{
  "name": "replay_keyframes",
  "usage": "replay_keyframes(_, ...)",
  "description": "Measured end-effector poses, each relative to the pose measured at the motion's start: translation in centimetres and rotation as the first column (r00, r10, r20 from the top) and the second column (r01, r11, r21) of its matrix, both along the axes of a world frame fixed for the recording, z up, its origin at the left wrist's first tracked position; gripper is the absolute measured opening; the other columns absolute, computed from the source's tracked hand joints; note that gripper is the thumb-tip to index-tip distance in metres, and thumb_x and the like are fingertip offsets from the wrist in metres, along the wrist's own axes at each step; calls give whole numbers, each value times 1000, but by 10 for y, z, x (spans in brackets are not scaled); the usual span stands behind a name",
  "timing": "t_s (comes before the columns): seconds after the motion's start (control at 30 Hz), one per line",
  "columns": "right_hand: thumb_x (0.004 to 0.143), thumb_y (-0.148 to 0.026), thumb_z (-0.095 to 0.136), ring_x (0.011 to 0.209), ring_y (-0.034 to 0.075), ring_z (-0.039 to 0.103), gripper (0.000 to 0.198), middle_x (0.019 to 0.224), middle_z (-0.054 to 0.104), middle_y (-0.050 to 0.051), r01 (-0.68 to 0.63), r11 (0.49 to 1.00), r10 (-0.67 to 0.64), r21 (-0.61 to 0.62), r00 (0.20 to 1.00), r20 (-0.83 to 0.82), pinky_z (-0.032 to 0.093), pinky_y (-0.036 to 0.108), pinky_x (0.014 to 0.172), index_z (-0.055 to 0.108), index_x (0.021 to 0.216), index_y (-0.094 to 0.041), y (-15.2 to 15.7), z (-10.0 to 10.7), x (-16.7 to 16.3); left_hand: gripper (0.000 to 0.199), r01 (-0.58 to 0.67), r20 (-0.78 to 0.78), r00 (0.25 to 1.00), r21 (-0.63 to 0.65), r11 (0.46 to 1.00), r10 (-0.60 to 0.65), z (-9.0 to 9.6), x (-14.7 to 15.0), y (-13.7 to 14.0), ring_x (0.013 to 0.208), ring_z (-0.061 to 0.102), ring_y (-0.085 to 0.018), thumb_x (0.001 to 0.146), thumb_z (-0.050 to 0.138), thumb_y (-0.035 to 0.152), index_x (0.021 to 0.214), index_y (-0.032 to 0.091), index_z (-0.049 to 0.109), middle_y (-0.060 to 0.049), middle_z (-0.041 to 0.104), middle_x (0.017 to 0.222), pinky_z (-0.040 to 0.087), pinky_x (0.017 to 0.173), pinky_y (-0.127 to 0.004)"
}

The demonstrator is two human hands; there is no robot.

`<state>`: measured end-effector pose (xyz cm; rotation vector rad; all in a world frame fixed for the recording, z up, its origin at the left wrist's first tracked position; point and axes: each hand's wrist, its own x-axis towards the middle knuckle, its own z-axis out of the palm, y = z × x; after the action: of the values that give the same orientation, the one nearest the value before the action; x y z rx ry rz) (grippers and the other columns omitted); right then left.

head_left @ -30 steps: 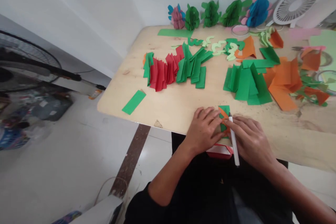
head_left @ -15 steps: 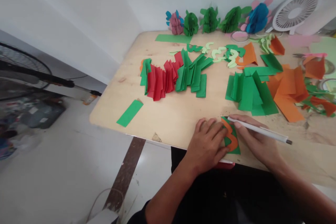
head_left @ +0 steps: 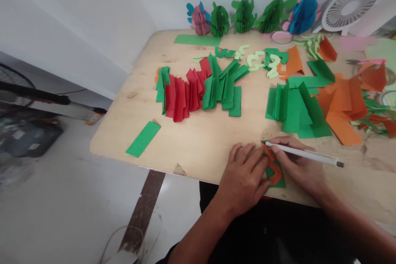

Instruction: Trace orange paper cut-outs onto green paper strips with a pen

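Observation:
Near the table's front edge, an orange curved paper cutout [head_left: 276, 174] lies on a green paper piece [head_left: 281, 183]. My left hand [head_left: 246, 173] rests flat over their left side, fingers stretched out and pressing them to the table. Part of both papers is hidden under its fingers. A white pen [head_left: 305, 154] is gripped in my right hand [head_left: 301, 167], its tip touching near the upper end of the orange cutout. The pen slants down to the left.
Folded green papers [head_left: 298, 111] and orange papers [head_left: 346, 103] lie ahead to the right. Red folded papers [head_left: 177, 99] stand left of centre, a green strip [head_left: 143, 139] further left. Paper figures [head_left: 244, 16] and a white fan [head_left: 349, 8] line the wall. Small cutouts [head_left: 274, 66] lie mid-table.
The view has shifted slightly. The pen tip stays near the cutout's upper end, moved a little along it. My left hand keeps pressing on the papers.

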<state>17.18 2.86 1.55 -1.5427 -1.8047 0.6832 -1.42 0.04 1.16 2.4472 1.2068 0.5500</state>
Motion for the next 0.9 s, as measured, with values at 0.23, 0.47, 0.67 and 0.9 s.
replay_keyframes(0.23,88,-35,58,81,19,70,17,88,73,3,-5,1000,5,-5,1000,7,57,31,70,68,95,-23,0,7,-5,41,-3,1,1000,19,1000,3,-2,0,0,134,42,-27,93,52,43,127,19,54,-7,55,139,26,115,-50)
replay_keyframes(0.47,88,-32,58,75,17,70,12,86,74,2,-24,998,22,58,999,41,56,28,66,66,92,-24,0,10,-7,41,1,18,1000,19,1000,-1,-2,1,0,133,41,-28,93,51,41,127,18,54,-7,55,139,24,115,-51)
replay_keyframes(0.67,89,-33,57,76,17,70,12,86,73,2,-30,996,23,84,996,83,56,28,69,65,93,-24,-2,9,-5,41,5,12,1000,22,1000,-5,-2,1,0,133,42,-28,94,49,41,127,18,54,-8,55,138,24,115,-51)
replay_keyframes(0.9,89,-32,57,74,16,69,12,85,73,1,-26,996,19,81,996,83,56,27,68,65,93,-24,-3,7,-4,42,9,-6,1000,12,1000,-9,-2,1,0,133,41,-27,92,53,42,126,18,54,-8,54,138,25,115,-50)
